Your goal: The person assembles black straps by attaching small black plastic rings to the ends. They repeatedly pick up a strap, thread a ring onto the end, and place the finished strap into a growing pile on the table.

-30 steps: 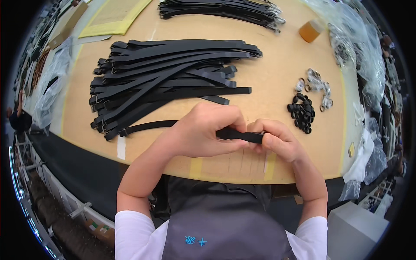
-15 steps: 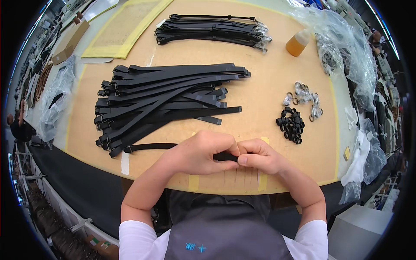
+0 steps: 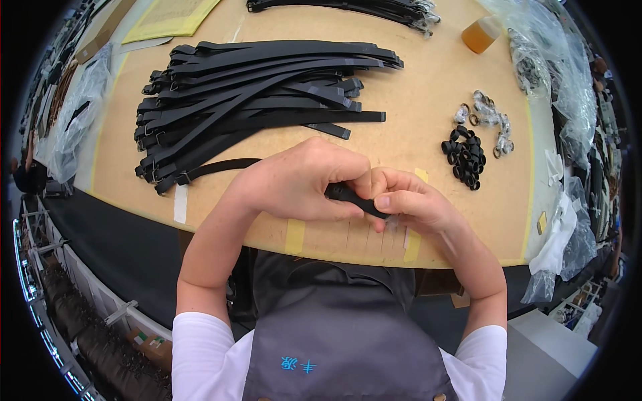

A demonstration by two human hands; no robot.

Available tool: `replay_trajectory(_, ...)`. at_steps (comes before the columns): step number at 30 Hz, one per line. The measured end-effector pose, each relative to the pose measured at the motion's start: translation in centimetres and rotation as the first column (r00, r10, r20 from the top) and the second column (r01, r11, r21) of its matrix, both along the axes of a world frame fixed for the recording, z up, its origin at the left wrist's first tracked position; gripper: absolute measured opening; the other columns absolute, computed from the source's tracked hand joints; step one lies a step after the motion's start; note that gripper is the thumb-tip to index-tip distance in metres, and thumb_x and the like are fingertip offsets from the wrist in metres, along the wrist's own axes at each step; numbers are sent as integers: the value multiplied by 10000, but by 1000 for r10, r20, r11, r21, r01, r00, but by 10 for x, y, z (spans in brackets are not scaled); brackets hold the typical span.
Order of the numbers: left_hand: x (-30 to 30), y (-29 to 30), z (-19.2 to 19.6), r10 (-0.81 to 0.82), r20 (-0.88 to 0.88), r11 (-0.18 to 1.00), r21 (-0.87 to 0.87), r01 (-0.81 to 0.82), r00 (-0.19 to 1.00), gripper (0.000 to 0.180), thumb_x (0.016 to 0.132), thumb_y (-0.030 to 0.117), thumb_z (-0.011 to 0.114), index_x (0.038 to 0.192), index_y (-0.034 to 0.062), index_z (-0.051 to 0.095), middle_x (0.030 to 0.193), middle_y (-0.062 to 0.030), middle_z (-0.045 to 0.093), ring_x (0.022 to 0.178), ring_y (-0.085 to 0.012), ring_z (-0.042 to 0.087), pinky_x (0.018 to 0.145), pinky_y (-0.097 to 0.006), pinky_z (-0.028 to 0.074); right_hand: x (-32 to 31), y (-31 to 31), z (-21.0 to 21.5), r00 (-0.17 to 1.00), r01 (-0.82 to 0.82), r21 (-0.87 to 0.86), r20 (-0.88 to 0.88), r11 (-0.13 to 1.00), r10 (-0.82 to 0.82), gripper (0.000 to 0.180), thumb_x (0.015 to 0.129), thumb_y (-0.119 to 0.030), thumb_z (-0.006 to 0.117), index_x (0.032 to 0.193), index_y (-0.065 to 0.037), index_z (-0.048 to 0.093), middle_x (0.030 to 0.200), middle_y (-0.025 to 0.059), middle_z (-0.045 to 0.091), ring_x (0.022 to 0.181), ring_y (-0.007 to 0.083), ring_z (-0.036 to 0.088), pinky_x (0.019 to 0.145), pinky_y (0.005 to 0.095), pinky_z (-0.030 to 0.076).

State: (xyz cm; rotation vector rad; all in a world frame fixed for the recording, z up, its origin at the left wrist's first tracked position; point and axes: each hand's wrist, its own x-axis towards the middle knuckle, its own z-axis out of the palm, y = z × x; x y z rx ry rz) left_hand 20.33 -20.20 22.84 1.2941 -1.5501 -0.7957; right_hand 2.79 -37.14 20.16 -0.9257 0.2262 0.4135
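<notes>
A black belt strap (image 3: 217, 167) runs from its buckle at the left, over the table, into my left hand (image 3: 304, 177). My left fingers and thumb are closed round it. Between my hands shows the dark end part of the strap (image 3: 351, 196). My right hand (image 3: 409, 200) pinches its tip between thumb and fingers; a bit of something clear shows just below the thumb. Just beyond my hands lies a wide pile of black belts (image 3: 247, 107), buckles to the left. Small black loops (image 3: 465, 159) are heaped to the right of my hands.
Plastic-wrapped metal parts (image 3: 495, 119) lie beyond the loops. A bottle of amber liquid (image 3: 480, 35) and a second belt bundle (image 3: 348, 7) are at the back. Clear plastic bags (image 3: 555, 80) line the right side. Yellow tape (image 3: 295, 235) marks the table's near edge.
The view has tilted downward, so the table things sit higher in the picture. My right hand has turned slightly, and more of the strap end shows between my hands.
</notes>
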Motion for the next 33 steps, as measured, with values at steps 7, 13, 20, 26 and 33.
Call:
replay_trajectory(7, -1, -3, -5, -30, -22, 999, -12, 30, 999, 222, 706, 43, 856, 827, 42, 670, 748, -50, 666, 639, -191, 634, 564, -293, 459, -3, 6, -2, 998, 44, -60, 53, 997, -41, 215, 983, -225, 661, 842, -121, 537, 778, -26, 614, 744, 37, 582, 721, 228, 437)
replay_trajectory(13, 3, 0, -5, 33, 1, 999, 1, -33, 999, 229, 703, 78, 871, 800, 42, 666, 734, -43, 663, 627, -184, 629, 562, -289, 459, -2, 2, 0, 994, 4, -130, 112, 991, 11, 209, 990, -262, 670, 919, -102, 557, 821, -5, 639, 756, 54, 594, 740, 233, 448)
replay_trajectory(20, 11, 5, 0, 107, 21, 994, 5, -107, 994, 234, 674, 73, 865, 768, 34, 654, 692, -36, 629, 588, -164, 594, 538, -276, 448, -2, -10, 7, 986, -32, -65, 159, 997, 42, 244, 990, -237, 655, 1110, -30, 604, 945, 64, 717, 888, 115, 673, 844, 274, 516)
replay_trajectory(26, 14, 7, 7, 84, 68, 996, 0, -85, 994, 220, 717, 50, 826, 833, 8, 644, 729, -56, 662, 640, -134, 624, 578, -269, 490, -2, -11, 9, 987, -41, -87, 151, 995, 54, 252, 982, -217, 655, 1123, -14, 608, 982, 90, 732, 900, 121, 690, 854, 279, 532)
replay_trajectory(33, 13, 6, 5, 112, 42, 993, 30, -113, 993, 223, 700, 79, 848, 822, 10, 675, 728, -47, 662, 617, -142, 609, 568, -269, 477, -1, -11, 13, 997, -30, -138, 63, 990, 39, 230, 999, -235, 634, 1050, -11, 639, 922, 69, 730, 820, 92, 667, 784, 256, 533)
